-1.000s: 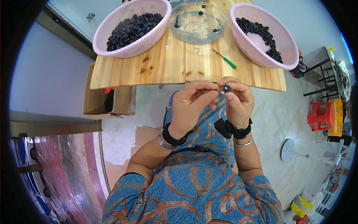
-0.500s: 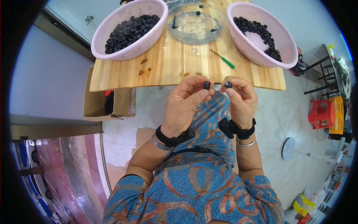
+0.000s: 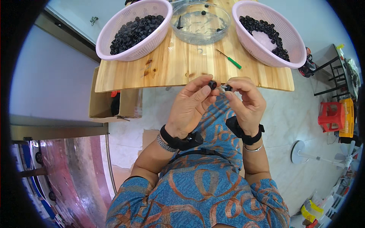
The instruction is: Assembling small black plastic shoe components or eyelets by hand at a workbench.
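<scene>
With fingers nearly closed, we are pinching one small, rounded, black, plastic-looking piece (image 3: 212, 84) in our left hand (image 3: 186, 104) and a similar black piece (image 3: 228, 87) just beside it in our right hand (image 3: 248, 104), probably handling light, stiff pieces, best gripped by their rims.

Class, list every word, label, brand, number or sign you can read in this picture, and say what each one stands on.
There is no text that can be read.
Yellow item, lower right: any markings are too small and blurred to read.
Black part in the left hand: none readable.
Green-handled tool: none readable.
Cardboard box: none readable.
</scene>
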`<state>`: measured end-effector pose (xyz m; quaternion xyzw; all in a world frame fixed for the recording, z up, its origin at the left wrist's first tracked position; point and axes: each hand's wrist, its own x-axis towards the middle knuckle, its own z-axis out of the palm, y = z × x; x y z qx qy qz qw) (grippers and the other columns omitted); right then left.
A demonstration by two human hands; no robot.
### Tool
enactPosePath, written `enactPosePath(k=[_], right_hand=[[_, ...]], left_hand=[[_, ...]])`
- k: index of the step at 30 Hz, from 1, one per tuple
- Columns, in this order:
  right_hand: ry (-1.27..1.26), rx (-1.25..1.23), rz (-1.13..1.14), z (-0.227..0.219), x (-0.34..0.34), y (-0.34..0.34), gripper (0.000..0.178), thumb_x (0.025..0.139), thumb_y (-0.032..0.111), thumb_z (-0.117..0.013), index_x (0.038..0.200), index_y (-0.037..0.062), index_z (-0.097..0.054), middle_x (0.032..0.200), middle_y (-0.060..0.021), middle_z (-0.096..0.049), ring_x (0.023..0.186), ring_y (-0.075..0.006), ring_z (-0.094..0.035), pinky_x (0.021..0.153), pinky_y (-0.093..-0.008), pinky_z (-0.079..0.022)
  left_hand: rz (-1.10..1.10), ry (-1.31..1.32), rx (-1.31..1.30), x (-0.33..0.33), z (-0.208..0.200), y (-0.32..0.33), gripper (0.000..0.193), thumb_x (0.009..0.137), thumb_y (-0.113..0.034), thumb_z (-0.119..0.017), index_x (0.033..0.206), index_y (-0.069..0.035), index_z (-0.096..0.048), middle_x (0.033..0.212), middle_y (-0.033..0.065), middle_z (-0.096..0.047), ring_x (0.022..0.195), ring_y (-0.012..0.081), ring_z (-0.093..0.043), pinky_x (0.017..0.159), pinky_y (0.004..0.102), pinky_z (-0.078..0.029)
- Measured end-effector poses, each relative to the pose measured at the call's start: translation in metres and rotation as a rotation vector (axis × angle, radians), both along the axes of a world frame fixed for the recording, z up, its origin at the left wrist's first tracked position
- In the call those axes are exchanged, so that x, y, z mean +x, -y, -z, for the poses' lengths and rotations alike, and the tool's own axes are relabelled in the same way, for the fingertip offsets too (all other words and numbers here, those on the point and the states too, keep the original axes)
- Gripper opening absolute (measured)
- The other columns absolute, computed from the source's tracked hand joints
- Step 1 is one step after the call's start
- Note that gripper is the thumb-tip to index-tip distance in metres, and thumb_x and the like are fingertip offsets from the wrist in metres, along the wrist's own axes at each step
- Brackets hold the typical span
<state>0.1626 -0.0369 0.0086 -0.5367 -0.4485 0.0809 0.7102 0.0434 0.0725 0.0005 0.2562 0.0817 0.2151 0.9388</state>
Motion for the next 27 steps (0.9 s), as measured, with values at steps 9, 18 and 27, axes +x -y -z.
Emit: enactPosePath(k=[9,18,27], right_hand=[[0.268,-0.104,0.138,-0.018,-0.007,-0.004,0.02,0.07,0.0,-0.067,0.089,0.0014,-0.062,0.085,-0.0089,-0.06,0.072,-0.0166,-0.058,0.063,-0.0257,-0.047],[0.366,-0.137,0.153,-0.023,-0.006,-0.009,0.02,0.067,0.005,-0.069,0.085,0.0025,-0.061,0.081,-0.0097,-0.059,0.072,-0.0241,-0.058,0.064,-0.0307,-0.046],[0.476,-0.193,0.198,-0.025,-0.009,-0.009,0.02,0.066,0.006,-0.069,0.083,0.0031,-0.059,0.08,-0.0089,-0.058,0.073,-0.0254,-0.057,0.063,-0.0329,-0.046]], left_hand=[[-0.004,0.004,-0.002,-0.001,-0.001,-0.005,0.029,0.089,-0.004,-0.049,0.118,0.0,-0.049,0.105,0.011,-0.059,0.094,0.0158,-0.06,0.079,0.022,-0.051],[-0.031,-0.047,0.026,-0.001,0.004,-0.005,0.027,0.09,-0.009,-0.05,0.116,-0.001,-0.052,0.101,0.0078,-0.06,0.089,0.0135,-0.06,0.076,0.022,-0.051],[-0.044,-0.053,0.121,0.0,-0.001,0.001,0.028,0.09,-0.009,-0.049,0.117,-0.001,-0.05,0.103,0.0087,-0.059,0.09,0.0141,-0.059,0.075,0.0242,-0.05]])
